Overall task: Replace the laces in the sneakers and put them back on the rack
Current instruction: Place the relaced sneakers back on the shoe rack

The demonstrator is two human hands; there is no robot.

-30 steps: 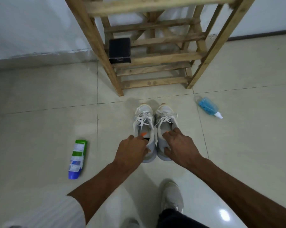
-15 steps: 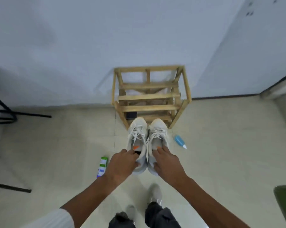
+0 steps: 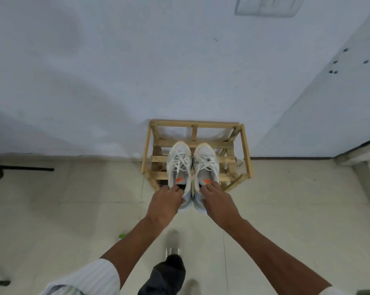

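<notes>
Pinching heel collars, left hand (image 3: 164, 206) and right hand (image 3: 219, 206) hold sneakers (image 3: 179, 167), toes pointing beyond each grip toward the rack (image 3: 247, 150).

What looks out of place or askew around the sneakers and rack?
Nothing much stands out. The laced sneakers are level, side by side, toes toward the wooden rack, the left hand and right hand gripping their heels. Only a small green thing lies on the floor beside the left forearm, mostly hidden.

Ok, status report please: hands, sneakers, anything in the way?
Left hand grips left sneaker, right hand grips right sneaker. Both laced, over the wooden rack. No obstruction seen.
</notes>
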